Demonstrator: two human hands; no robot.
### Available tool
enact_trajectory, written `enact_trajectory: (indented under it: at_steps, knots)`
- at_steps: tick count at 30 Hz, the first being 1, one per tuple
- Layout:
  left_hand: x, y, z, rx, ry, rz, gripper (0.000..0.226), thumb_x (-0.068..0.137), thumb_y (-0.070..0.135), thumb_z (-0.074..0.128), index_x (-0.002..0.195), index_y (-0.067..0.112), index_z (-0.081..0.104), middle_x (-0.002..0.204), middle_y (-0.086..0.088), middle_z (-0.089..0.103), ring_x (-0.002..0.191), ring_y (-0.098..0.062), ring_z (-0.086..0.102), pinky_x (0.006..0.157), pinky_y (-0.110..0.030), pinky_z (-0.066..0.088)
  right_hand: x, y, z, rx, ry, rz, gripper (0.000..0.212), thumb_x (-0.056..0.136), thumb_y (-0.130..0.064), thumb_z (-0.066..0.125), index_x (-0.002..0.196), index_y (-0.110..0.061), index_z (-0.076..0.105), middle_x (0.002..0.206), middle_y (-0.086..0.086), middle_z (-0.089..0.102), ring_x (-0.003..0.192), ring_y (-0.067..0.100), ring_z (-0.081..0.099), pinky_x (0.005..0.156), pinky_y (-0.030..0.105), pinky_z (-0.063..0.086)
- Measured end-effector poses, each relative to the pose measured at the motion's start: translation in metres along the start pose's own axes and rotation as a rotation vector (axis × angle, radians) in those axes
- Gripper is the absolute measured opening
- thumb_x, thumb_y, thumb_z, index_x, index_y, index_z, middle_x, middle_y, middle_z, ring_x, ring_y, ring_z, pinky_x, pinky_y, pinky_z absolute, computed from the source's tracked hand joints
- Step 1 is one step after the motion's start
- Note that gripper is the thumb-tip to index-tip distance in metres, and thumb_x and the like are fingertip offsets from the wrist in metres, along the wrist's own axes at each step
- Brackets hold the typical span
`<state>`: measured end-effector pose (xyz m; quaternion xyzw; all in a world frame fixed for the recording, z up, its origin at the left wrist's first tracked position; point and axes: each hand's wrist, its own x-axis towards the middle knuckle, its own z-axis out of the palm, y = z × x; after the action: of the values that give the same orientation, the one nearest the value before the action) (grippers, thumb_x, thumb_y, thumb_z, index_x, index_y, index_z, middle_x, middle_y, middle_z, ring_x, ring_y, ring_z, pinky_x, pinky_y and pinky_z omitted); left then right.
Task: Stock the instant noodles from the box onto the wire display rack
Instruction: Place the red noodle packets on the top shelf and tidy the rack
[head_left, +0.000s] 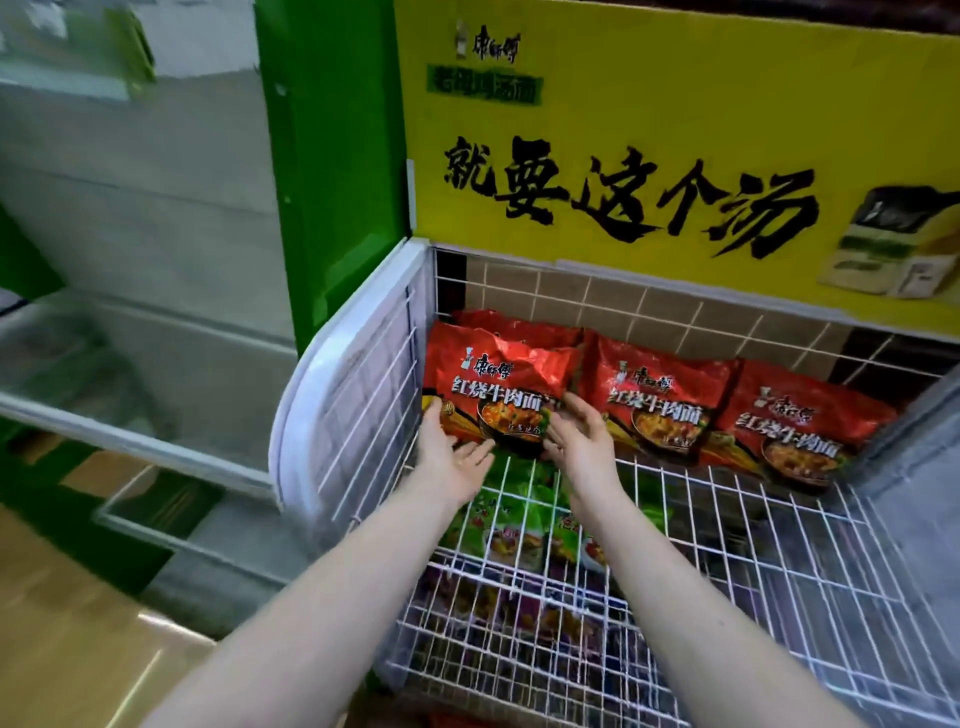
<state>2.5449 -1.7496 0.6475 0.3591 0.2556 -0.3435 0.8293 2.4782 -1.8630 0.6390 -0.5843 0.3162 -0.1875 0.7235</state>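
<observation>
Red instant noodle packs lie along the back of the top shelf of the white wire rack (727, 519). The leftmost red pack (498, 379) leans on another red pack behind it. My left hand (452, 457) touches its lower left corner with straight fingers. My right hand (582, 436) rests open against its lower right edge. Two more red packs, the middle one (660, 400) and the right one (800, 431), sit to the right. The box is out of view.
Green and purple noodle packs (519, 525) show through the wire on lower shelves. A yellow sign (675, 130) hangs above the rack, a green pillar (332, 156) stands left. A white rounded side panel (337, 395) bounds the rack's left end.
</observation>
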Motion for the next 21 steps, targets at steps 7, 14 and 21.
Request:
enact_trajectory:
  at_steps: [7, 14, 21]
  knots:
    - [-0.007, 0.0, 0.001, 0.01, 0.034, 0.018, 0.074, 0.094, 0.045, 0.048, 0.149, 0.006, 0.018, 0.146, -0.023, 0.034, 0.132, -0.032, 0.042, 0.114, -0.041, 0.027, -0.009, -0.006, -0.005, -0.069, 0.026, -0.021, 0.031, 0.094, -0.01, 0.051, 0.125, -0.015, 0.051, 0.13, 0.006, 0.053, 0.118, 0.021, 0.052, 0.104, 0.043, 0.043]
    - [-0.044, 0.01, -0.005, 0.07, -0.04, 0.03, 0.067, 0.094, 0.039, 0.049, 0.146, 0.004, 0.025, 0.139, -0.023, 0.045, 0.127, -0.032, 0.048, 0.11, -0.041, 0.034, -0.053, -0.024, 0.001, -0.051, 0.041, -0.072, 0.031, 0.095, -0.012, 0.05, 0.126, -0.014, 0.051, 0.127, 0.007, 0.055, 0.118, 0.021, 0.053, 0.103, 0.042, 0.044]
    - [-0.101, 0.007, -0.037, 0.157, -0.249, -0.002, 0.06, 0.096, 0.039, 0.043, 0.143, 0.003, 0.031, 0.135, -0.018, 0.052, 0.126, -0.03, 0.05, 0.104, -0.038, 0.037, -0.134, -0.018, 0.015, -0.041, 0.071, -0.155, 0.019, 0.094, -0.015, 0.054, 0.113, -0.02, 0.053, 0.123, 0.007, 0.058, 0.114, 0.02, 0.055, 0.096, 0.036, 0.047]
